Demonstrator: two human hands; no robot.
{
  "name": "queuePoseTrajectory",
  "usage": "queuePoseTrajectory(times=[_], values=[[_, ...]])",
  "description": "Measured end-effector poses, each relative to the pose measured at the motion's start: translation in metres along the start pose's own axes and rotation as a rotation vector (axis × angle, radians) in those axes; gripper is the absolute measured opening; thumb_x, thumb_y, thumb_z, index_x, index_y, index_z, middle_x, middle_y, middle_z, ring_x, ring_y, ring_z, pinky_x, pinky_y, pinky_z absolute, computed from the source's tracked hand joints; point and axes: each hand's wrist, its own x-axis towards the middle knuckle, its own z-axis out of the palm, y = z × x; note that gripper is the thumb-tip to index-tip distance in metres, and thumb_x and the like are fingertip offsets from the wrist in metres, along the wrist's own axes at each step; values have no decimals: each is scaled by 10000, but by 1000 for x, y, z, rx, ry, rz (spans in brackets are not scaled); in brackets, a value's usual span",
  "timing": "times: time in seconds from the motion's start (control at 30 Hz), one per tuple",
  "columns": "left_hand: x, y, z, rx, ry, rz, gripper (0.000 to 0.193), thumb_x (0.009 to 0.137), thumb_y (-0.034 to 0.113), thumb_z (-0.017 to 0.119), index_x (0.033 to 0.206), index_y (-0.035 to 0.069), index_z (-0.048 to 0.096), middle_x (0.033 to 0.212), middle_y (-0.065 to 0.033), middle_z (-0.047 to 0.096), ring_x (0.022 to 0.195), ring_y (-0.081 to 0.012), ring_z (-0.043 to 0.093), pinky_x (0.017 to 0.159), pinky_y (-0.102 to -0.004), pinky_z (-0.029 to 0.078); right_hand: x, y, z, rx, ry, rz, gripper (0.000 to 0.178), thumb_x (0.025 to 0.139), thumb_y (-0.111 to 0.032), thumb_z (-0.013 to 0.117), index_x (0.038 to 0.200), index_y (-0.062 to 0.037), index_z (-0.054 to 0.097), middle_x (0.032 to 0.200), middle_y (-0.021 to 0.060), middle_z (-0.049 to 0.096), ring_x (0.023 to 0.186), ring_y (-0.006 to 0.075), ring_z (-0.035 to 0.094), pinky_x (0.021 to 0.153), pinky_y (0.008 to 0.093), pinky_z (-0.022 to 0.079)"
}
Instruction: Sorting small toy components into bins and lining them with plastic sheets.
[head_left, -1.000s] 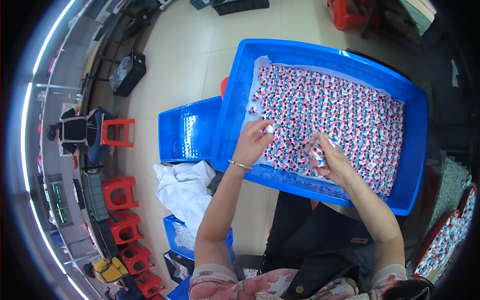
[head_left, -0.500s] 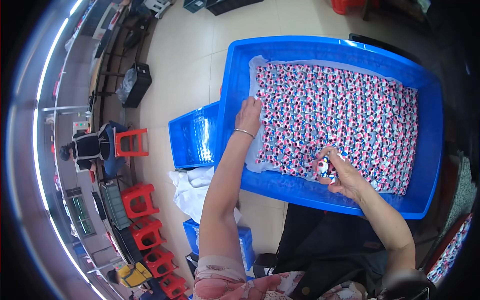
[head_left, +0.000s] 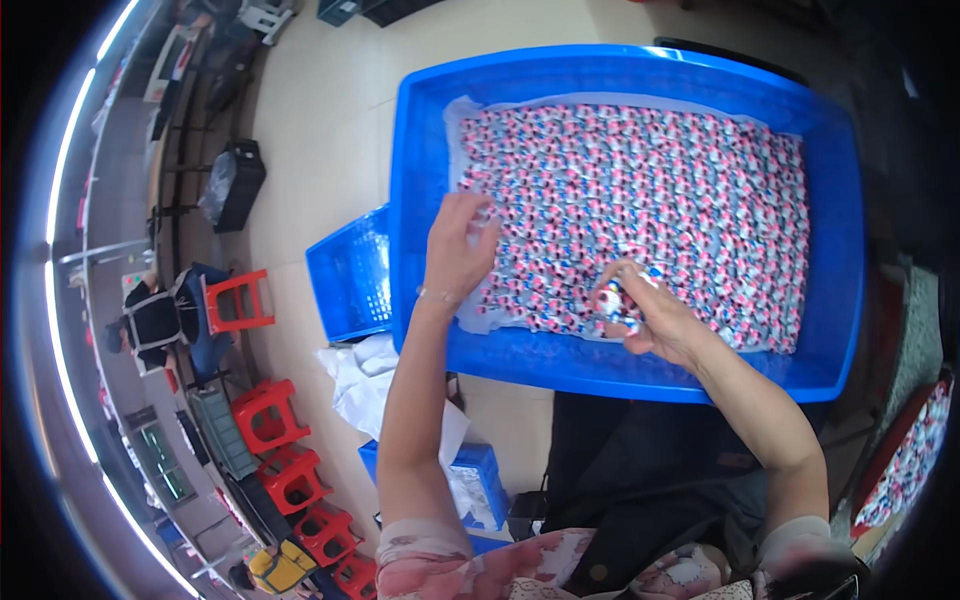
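Observation:
A large blue plastic tub lies before me, lined with a pale sheet. Small painted figurines in white, pink and blue stand in close rows on the sheet. My right hand curls around several loose figurines above the tub's near part. My left hand hovers over the left edge of the rows. Its thumb and fingers bend toward each other; whatever may be between the fingertips is too blurred to make out.
A smaller blue crate and crumpled white sheeting lie left of the tub. Red stools line a workbench at the far left, where a seated person works. More figurines fill a red-edged tray at the right.
The whole view has shifted, so the tub sits further left and higher. My left hand has come off the sheet's left edge, inward and toward me. The right hand still holds figurines.

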Motion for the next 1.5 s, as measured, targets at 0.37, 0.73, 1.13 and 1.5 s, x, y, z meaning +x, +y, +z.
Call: queuePoseTrajectory(times=[0.37,0.73,1.13,1.5], values=[[-53,75,21,-850,-392,-331,296,795,70,708,1080,36,637,982,-15,610,853,-75,569,692,-227,478,2,15,18,72,61,-35,330,944,-483,467,1029,-164,478,819,-21,551,554,61,473,370,165,235],[-24,-46,15,510,-172,203,220,711,-56,566,910,36,587,938,-145,574,912,-348,566,769,-384,499,2,13,10,-64,28,32,337,963,-508,387,981,-182,467,892,3,546,581,63,445,388,149,222],[-7,32,-1,107,-174,50,289,733,88,703,1000,59,594,933,-102,559,795,-237,579,664,-319,491,10,14,7,-367,71,8,326,888,-494,554,1009,-192,534,888,-27,565,632,78,487,446,195,306],[-60,93,40,-366,-358,-90,300,745,130,743,1037,88,690,970,-37,565,812,-121,550,654,-246,451,18,33,5,-556,47,-157,323,873,-55,505,1178,-158,504,793,-4,532,615,77,514,452,230,406]])
